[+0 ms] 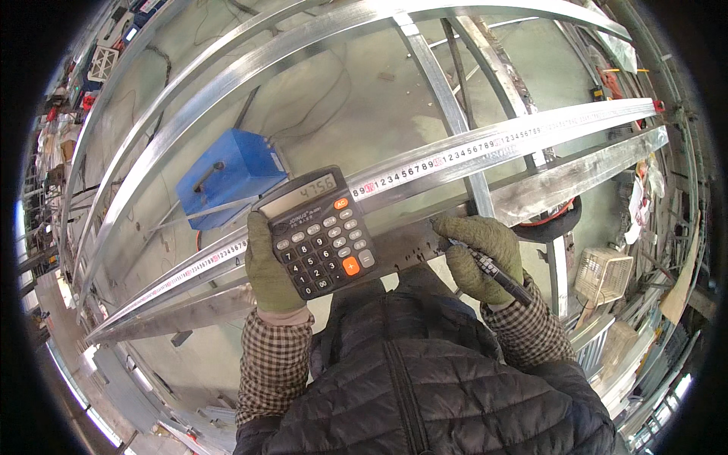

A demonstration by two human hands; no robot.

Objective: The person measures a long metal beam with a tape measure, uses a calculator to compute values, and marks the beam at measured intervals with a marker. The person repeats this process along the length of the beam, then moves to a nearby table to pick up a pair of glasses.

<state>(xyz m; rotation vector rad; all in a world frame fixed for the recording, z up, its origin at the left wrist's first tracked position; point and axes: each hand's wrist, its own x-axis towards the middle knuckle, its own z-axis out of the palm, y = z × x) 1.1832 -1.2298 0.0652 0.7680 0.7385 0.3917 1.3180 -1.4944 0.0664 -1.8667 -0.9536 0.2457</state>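
Observation:
My left hand (271, 265), in a green knit glove, grips a black desk calculator (322, 236) by its left edge. Its display is lit with digits and its keys face up, tilted. In the same kind of glove, my right hand (485, 258) is closed around a dark marker pen (500, 277), whose far end sticks out toward the lower right. A white measuring tape (470, 149) with black and red marks stretches along a metal bar, passing behind the calculator. Just in front of me lies a dull grey steel bar (584, 177), under the right hand's side.
Shiny metal tubes (250, 64) curve across the far side, joined by a crossbar (438, 80). A blue metal box (231, 178) with a black handle stands on the floor beyond the left hand. At right is a cream plastic basket (604, 276). Cables trail over the floor.

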